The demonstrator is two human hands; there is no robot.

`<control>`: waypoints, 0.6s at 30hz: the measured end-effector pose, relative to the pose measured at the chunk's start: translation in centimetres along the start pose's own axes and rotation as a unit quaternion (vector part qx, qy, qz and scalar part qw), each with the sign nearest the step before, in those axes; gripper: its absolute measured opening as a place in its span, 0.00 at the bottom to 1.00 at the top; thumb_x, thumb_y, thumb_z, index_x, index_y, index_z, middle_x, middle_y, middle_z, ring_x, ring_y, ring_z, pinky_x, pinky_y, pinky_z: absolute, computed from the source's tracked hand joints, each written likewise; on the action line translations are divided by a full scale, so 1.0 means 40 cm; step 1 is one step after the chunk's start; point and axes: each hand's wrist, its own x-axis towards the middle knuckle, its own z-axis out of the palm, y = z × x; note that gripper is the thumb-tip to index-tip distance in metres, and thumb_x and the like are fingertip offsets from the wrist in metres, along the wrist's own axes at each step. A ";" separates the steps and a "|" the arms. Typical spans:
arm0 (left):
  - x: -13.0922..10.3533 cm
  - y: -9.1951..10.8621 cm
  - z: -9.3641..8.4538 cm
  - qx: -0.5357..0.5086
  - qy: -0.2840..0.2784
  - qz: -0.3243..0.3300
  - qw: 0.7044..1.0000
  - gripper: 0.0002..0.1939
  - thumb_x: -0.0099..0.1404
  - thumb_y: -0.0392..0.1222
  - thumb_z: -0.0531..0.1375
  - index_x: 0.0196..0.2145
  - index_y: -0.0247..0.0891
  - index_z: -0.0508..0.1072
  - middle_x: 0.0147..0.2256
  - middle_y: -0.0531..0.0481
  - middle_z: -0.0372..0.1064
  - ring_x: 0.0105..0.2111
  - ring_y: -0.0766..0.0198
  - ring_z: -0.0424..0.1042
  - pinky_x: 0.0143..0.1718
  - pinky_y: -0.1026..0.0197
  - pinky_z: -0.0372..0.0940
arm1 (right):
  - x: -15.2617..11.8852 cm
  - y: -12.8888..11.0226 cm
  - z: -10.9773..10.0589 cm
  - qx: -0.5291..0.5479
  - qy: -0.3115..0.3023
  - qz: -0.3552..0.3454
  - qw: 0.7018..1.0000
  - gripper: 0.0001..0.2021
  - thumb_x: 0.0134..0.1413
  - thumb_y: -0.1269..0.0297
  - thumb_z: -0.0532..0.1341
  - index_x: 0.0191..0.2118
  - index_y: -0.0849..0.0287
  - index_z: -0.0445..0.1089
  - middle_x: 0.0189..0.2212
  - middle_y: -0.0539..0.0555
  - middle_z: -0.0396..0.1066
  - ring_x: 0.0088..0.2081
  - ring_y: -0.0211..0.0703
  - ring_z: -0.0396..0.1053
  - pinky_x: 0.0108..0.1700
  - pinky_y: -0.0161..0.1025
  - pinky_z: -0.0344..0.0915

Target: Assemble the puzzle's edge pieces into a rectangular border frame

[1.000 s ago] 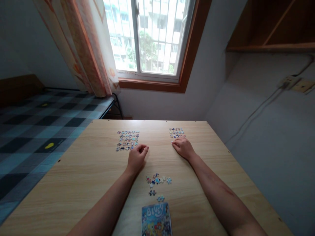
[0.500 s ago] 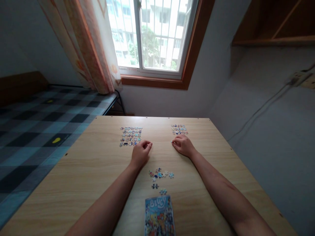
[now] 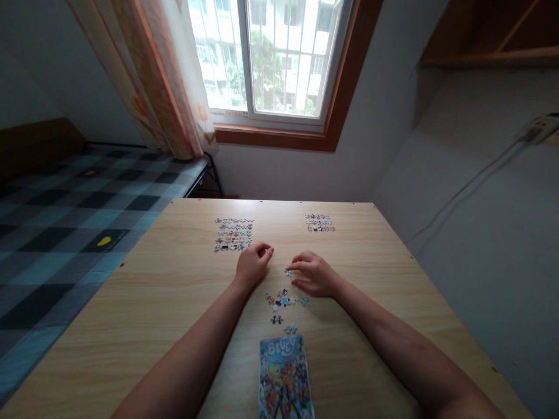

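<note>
My right hand (image 3: 315, 274) is low over the table, thumb and fingers apart. At its index fingertip lies a small light-blue jigsaw piece (image 3: 287, 272); the finger seems to touch it. My left hand (image 3: 254, 262) rests with curled fingers, thumb and index together, beside the lower right corner of a block of jigsaw pieces in rows (image 3: 234, 235). Whether anything is in that pinch is too small to see. Between my forearms lies a loose cluster of jigsaw pieces (image 3: 283, 301). Shorter rows of pieces (image 3: 320, 222) sit beyond my right hand.
Nearest me on the wooden table (image 3: 174, 291) lies a blue picture box or booklet marked "Bluey" (image 3: 286, 375). Two pieces, one dark (image 3: 276, 320) and one pale blue (image 3: 290, 329), lie just above it. A checked bed (image 3: 109, 203) stands left, a window ahead.
My right hand has moved left and toward me from the right-hand rows, its fingers spreading. A small piece now shows at its fingertip, left of the hand. My left hand has stayed put.
</note>
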 end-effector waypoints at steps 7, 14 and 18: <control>-0.001 0.000 0.001 0.001 0.002 -0.006 1.000 0.14 0.63 0.49 0.57 0.31 0.38 0.78 0.23 0.52 0.70 0.25 0.63 0.67 0.30 0.61 0.57 | -0.014 0.002 -0.057 0.048 -0.175 0.076 0.980 0.12 0.52 0.56 0.69 0.29 0.58 0.70 0.27 0.46 0.67 0.29 0.35 0.62 0.32 0.32 0.56; 0.001 -0.006 0.003 0.004 0.000 -0.010 1.000 0.15 0.63 0.50 0.57 0.32 0.37 0.79 0.23 0.52 0.70 0.25 0.63 0.67 0.30 0.61 0.57 | -0.009 -0.022 -0.080 0.020 -0.279 0.084 0.956 0.12 0.45 0.63 0.72 0.38 0.55 0.77 0.30 0.47 0.70 0.32 0.36 0.65 0.33 0.32 0.55; 0.003 -0.011 0.003 0.004 -0.003 -0.009 1.000 0.15 0.63 0.50 0.57 0.32 0.37 0.78 0.24 0.51 0.71 0.25 0.63 0.67 0.30 0.61 0.57 | -0.010 -0.009 -0.097 0.010 -0.267 0.123 0.956 0.08 0.49 0.66 0.69 0.38 0.53 0.78 0.31 0.47 0.72 0.31 0.35 0.67 0.32 0.32 0.56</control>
